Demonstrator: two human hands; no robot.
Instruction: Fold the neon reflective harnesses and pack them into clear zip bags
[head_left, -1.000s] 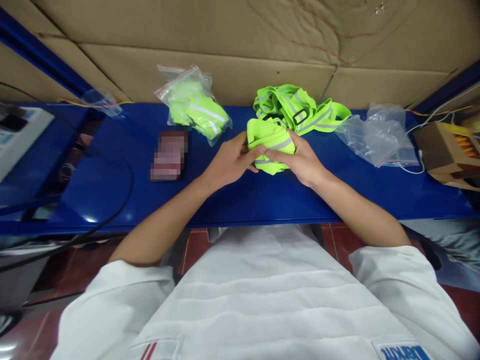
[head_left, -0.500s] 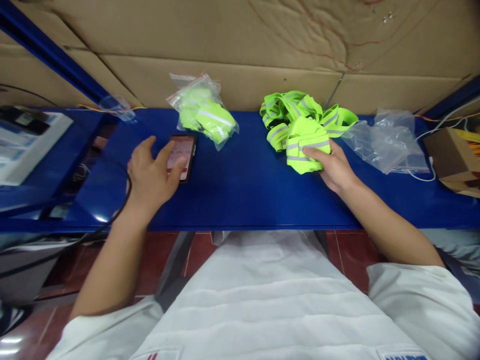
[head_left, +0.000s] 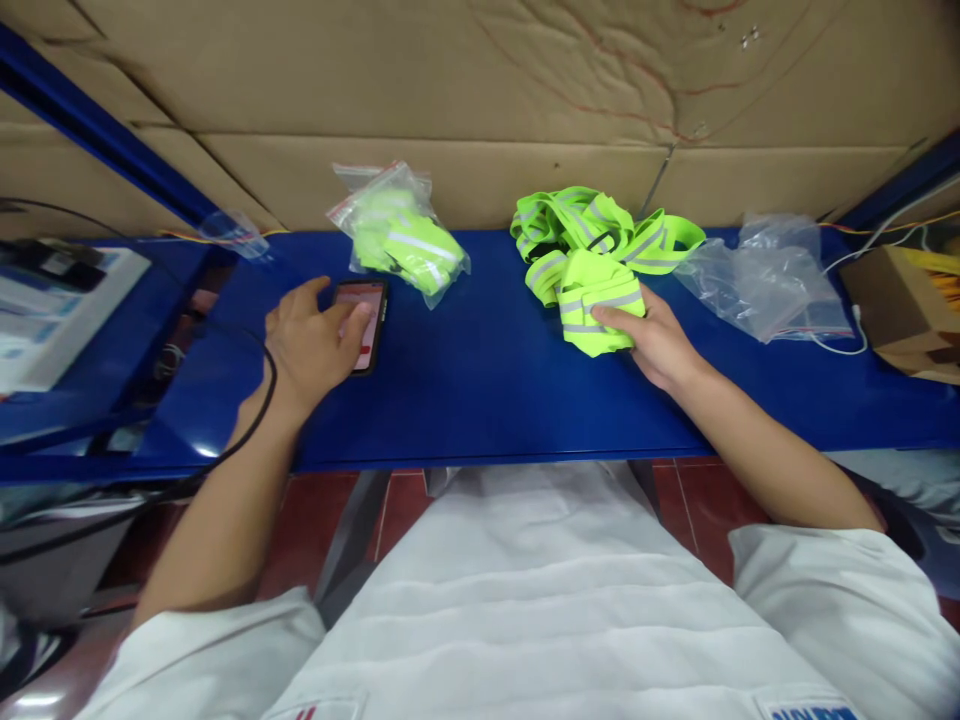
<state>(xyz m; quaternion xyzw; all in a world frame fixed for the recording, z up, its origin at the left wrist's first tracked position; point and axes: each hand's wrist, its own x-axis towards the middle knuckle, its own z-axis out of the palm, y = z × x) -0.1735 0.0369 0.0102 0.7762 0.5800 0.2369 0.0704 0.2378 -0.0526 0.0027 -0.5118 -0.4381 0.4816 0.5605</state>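
My left hand (head_left: 311,335) is over the left side of a phone (head_left: 367,335) lying on the blue shelf, its fingers loosely bent and apart, the thumb over the lit screen. Whether the thumb touches the glass I cannot tell. In my right hand (head_left: 652,335) is a folded neon-yellow reflective strap (head_left: 596,310) with grey stripes, pinched between thumb and fingers. Behind it lies a loose heap of the same reflective straps (head_left: 574,215). A clear zip bag (head_left: 409,235) with folded neon straps inside sits beyond the phone.
Flat clear plastic bags (head_left: 772,280) lie at the right, beside a white cable and an open cardboard box (head_left: 904,310). A clear plastic cup (head_left: 236,235) stands at the back left. A black cable (head_left: 259,415) crosses my left wrist. Cardboard (head_left: 420,80) lines the back.
My left fingers have drawn in a little over the phone, and the thumb has shifted slightly. The right hand still holds the folded strap. The whole view has shifted slightly.
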